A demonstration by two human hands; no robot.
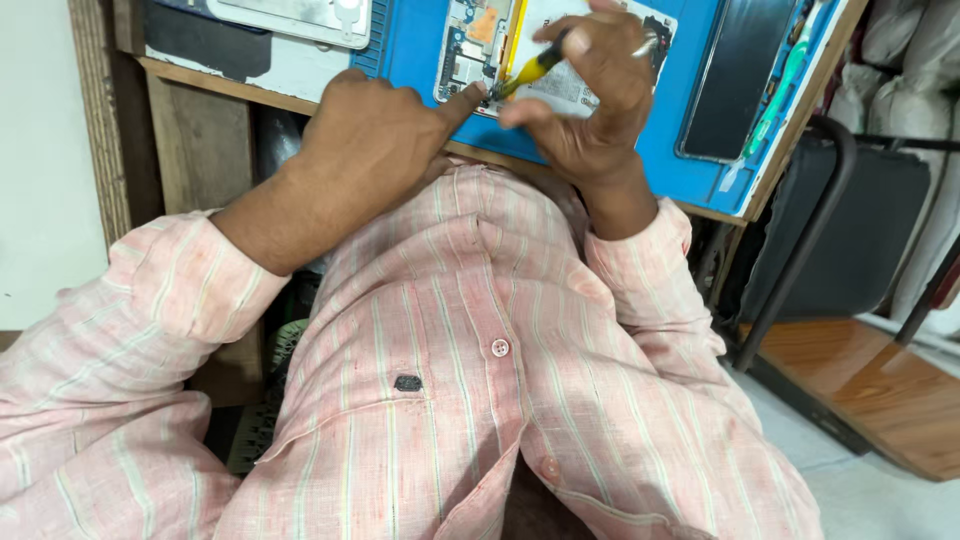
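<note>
An opened phone [480,45], its back cover off and its circuit board and battery showing, lies on a blue work mat [700,60] at the near edge of a wooden workbench [200,80]. The right hand [590,100] is clenched around a small screwdriver with a yellow and black handle [530,68], gripping it between thumb and fingers, and the tip comes down at the lower edge of the phone's board. The left hand [375,130] rests at the bench edge just beside it, most fingers curled in and the index finger stretched out, its tip pressing on the phone right next to the screwdriver's tip; it grasps nothing.

To the right on the same mat lies a dark glass panel [730,80], well apart from the phone, with a thin green tool [785,80] beside it near the mat's edge. At the far left of the bench sits a light grey tray-like piece [300,15] over a dark slab. The person wears a pink striped shirt [470,350] with both cuffs rolled back. A black chair frame [810,220] stands to the right of the bench.
</note>
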